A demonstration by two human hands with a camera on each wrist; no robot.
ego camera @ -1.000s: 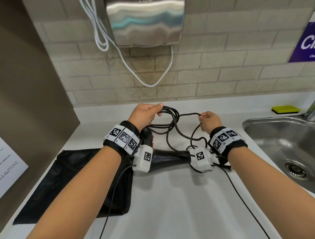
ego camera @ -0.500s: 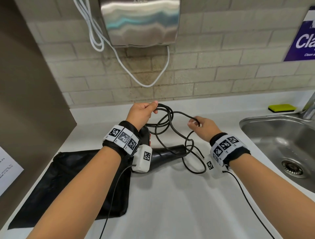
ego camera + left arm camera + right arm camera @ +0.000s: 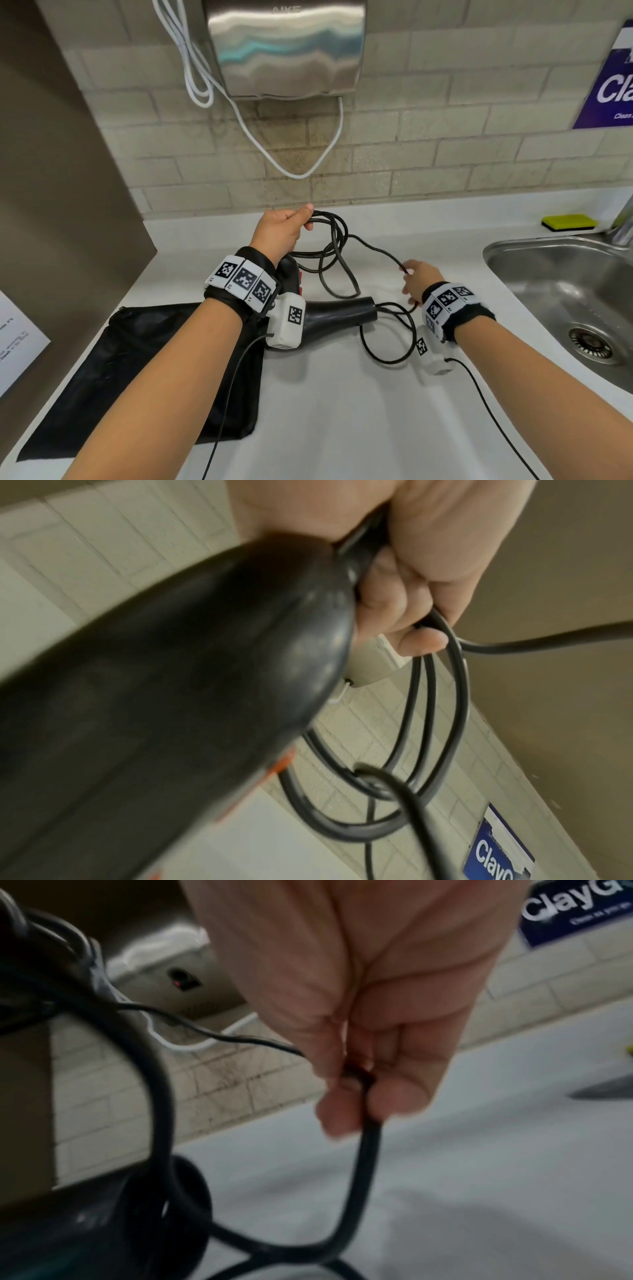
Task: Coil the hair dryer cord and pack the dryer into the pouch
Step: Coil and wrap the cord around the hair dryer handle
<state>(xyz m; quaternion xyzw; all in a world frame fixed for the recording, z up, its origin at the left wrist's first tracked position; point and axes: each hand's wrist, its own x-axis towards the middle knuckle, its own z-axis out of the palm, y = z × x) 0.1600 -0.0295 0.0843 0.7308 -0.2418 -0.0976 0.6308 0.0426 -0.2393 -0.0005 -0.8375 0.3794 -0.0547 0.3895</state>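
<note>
A: So, L hand (image 3: 281,230) status?

B: Raised at far centre of the counter (image 3: 342,411). Fingers curled round several gathered loops of the black cord (image 3: 337,240); thumb on top. L wrist cam confirms: fingers (image 3: 404,610) wrapped on the bundle, loops hanging below the hand.

A: R hand (image 3: 419,279)?

B: Lower, to the right, near the sink (image 3: 548,270). Thumb and forefinger pinch a single run of cord. R wrist cam shows fingertips (image 3: 342,1110) closed on it, cord dropping from the pinch, then curving back left.

A: Cord betw. the hands?

B: One strand runs from the L bundle down-right to the R pinch. More slack lies in a loose loop on the counter, near side of the R hand.

A: Dryer?

B: Hair dryer (image 3: 335,313) lies on the counter betw. the forearms, nozzle pointing right, handle w/ red switch toward the far side, partly hidden by L wrist. Not in the pouch.

A: Pouch?

B: Black pouch (image 3: 137,370) flat on the counter, near left, under the L forearm; its right edge just beside the dryer's rear. Contact cannot be told.

A: Surroundings?

B: Steel hand dryer (image 3: 286,48) on tiled wall w/ white cable (image 3: 246,120); yellow sponge (image 3: 568,222) far right.
</note>
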